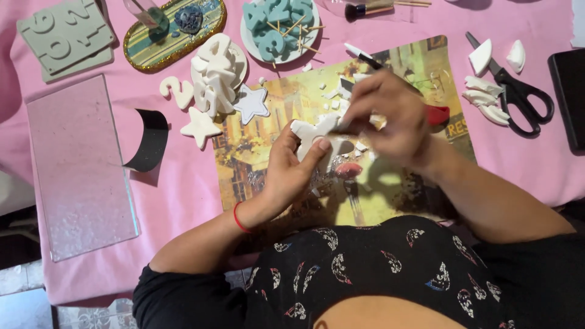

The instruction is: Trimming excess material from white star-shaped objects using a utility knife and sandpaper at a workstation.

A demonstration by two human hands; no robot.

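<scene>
My left hand (291, 167) grips a flat white plaster shape (312, 130) over a yellow picture mat (292, 100). My right hand (390, 116) is blurred and closed on a tool with a red handle (437, 114), its tip against the white shape's edge. White crumbs (334, 97) lie on the mat around both hands. A red string circles my left wrist.
White plaster stars (251, 103) and a pile of white shapes (217, 73) lie left of the mat. Teal numbers sit on a plate (279, 27). Black scissors (517, 91), white shell pieces (484, 97), a glass sheet (79, 164), a grey number mould (64, 36) and an oval tray (173, 27) rest on the pink cloth.
</scene>
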